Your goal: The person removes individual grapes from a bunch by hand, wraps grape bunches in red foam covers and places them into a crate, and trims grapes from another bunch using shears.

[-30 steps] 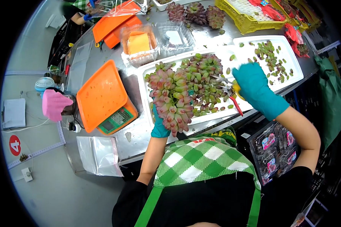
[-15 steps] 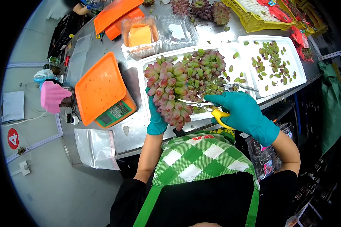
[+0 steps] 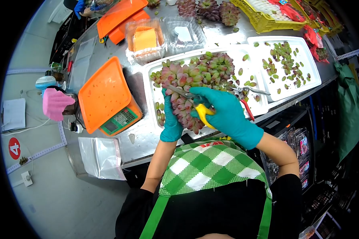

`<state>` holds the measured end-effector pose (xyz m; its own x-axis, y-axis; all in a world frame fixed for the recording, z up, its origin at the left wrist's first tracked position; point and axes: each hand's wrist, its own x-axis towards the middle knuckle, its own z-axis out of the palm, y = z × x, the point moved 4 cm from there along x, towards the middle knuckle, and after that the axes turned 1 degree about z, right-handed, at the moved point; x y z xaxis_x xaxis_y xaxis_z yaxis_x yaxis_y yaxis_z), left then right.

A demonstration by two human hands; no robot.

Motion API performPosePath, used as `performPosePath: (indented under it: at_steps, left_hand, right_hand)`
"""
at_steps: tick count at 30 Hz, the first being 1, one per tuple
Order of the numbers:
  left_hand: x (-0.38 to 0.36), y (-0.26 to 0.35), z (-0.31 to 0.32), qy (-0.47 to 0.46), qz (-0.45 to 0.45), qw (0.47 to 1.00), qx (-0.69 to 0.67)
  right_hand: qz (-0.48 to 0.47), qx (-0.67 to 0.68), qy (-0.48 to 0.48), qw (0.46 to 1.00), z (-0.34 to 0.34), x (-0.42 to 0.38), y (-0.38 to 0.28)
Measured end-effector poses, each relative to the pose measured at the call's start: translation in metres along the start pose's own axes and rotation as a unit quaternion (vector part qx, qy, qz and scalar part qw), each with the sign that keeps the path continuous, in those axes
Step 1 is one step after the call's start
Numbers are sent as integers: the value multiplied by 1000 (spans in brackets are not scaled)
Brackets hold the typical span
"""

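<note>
My left hand (image 3: 171, 123), in a teal glove, holds a pink-green succulent cluster (image 3: 186, 111) from its left side over the white tray (image 3: 150, 107). In my right hand (image 3: 221, 109), also gloved, are scissors with yellow handles (image 3: 204, 114); their blades lie against the upper part of the cluster. Another succulent cluster (image 3: 219, 65) rests in the tray just behind. Pruning shears with a red handle (image 3: 248, 109) lie at the tray's right side among loose leaves.
A second white tray (image 3: 316, 73) with loose leaves stands at the right. An orange scale (image 3: 105, 93) is at the left, clear plastic boxes (image 3: 163, 40) are behind, and a yellow crate (image 3: 263, 24) is at the back. A co-worker's blue-gloved hand (image 3: 79, 7) shows at top left.
My right hand has moved left with the scissors, bringing the blades over the cluster. The shears' red handle is now uncovered. The held cluster has tilted, and a co-worker's blue-gloved hand has appeared.
</note>
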<state>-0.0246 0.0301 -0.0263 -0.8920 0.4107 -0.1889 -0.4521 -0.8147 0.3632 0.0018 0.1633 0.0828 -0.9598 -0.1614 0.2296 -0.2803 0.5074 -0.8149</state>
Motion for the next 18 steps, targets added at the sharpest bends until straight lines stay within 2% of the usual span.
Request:
performPosePath:
  at_steps: [1, 2, 3, 4, 5, 6, 7, 8, 9, 11, 12, 13, 17, 18]
  left_hand:
    - [1, 0, 11, -115, -35, 984, -130]
    - [-2, 0, 5, 11, 18, 999, 39]
    - [-9, 0, 1, 148, 25, 966, 212]
    - [-4, -5, 4, 41, -18, 999, 26]
    - [1, -4, 11, -67, -61, 983, -162]
    - [0, -3, 3, 14, 1, 1000, -3]
    - [-3, 0, 10, 110, 32, 980, 165]
    - [-2, 0, 12, 90, 33, 984, 151]
    - [-1, 1, 14, 69, 34, 988, 136]
    - [0, 3, 13, 46, 48, 990, 127]
    - [-1, 3, 7, 68, 54, 987, 133]
    - [-1, 3, 3, 89, 60, 985, 138]
    - [-11, 0, -3, 166, 71, 966, 187]
    - [-12, 0, -6, 176, 69, 963, 191]
  right_hand:
    - [-22, -72, 30, 997, 2, 1, -1]
    - [-20, -86, 22, 996, 5, 1, 1]
    - [-19, -100, 14, 995, 8, 2, 5]
    - [-17, -114, 5, 993, 10, 2, 7]
    - [14, -80, 28, 996, 5, 3, 5]
    - [28, -72, 50, 996, 1, 4, 7]
    - [41, -64, 72, 994, -5, 5, 11]
    - [54, -56, 94, 993, -11, 6, 15]
    - [28, -77, 111, 990, -18, 5, 14]
    - [35, 2, 70, 997, -17, 1, 15]
    - [40, 42, 50, 997, -14, -3, 15]
    - [6, 41, 31, 999, -7, -8, 14]
    - [-74, -112, 31, 991, 10, -13, 5]
    - [-52, -103, 36, 993, 11, -12, 5]
